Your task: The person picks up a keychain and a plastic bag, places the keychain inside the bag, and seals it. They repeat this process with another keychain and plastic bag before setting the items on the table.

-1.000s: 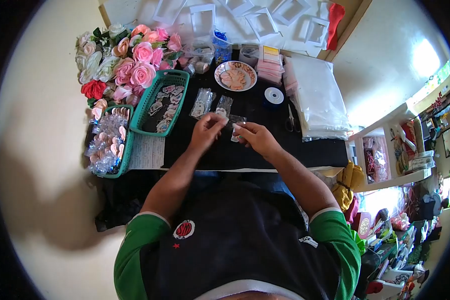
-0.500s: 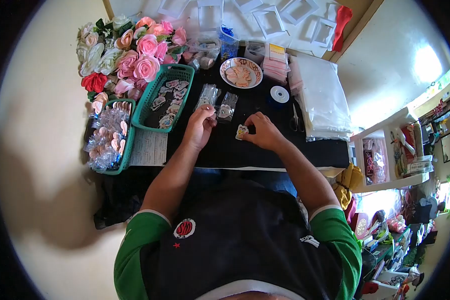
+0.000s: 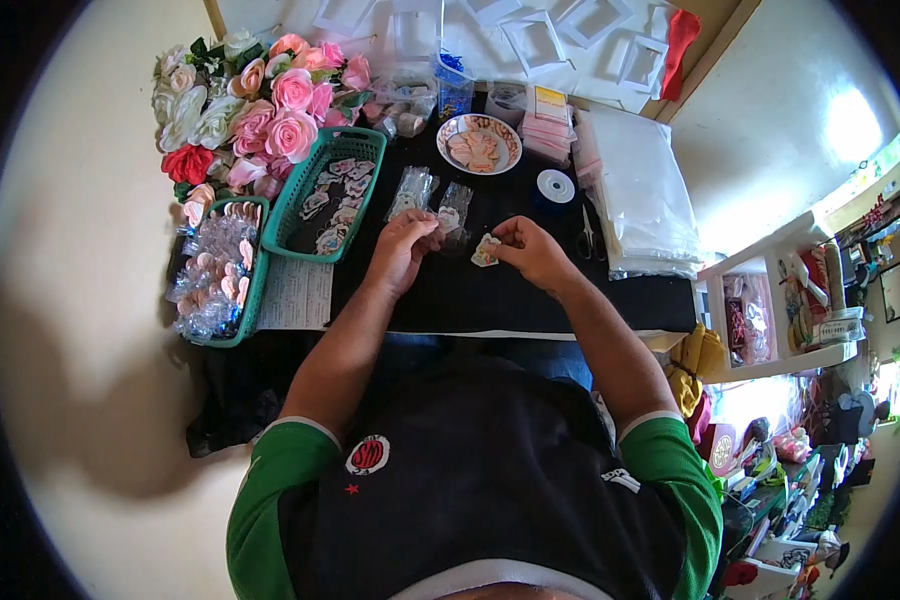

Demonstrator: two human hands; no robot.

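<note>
My right hand (image 3: 536,254) pinches a small printed cutout (image 3: 485,251) with a pale border and coloured print between thumb and fingers. Facing it, my left hand (image 3: 406,250) is closed on a clear plastic bag (image 3: 454,242); the film is hard to see against the black cloth. Just beyond my left fingers lie two filled clear packets, one packet (image 3: 410,188) on the left and another packet (image 3: 456,203) nearer the middle. More cutouts (image 3: 341,205) are scattered inside a green basket (image 3: 375,180) to the left.
A second green basket (image 3: 261,275) holds wrapped pieces. Behind stand a patterned bowl (image 3: 515,155) of pinkish cutouts, a ribbon spool (image 3: 555,187) and pink packs (image 3: 548,135). Scissors (image 3: 589,240) lie beside a stack of plastic sheets (image 3: 650,200). Artificial roses (image 3: 292,137) fill the back left.
The cutout in my right hand has turned and risen slightly. My left fingers have shifted a little to the right with the clear bag.
</note>
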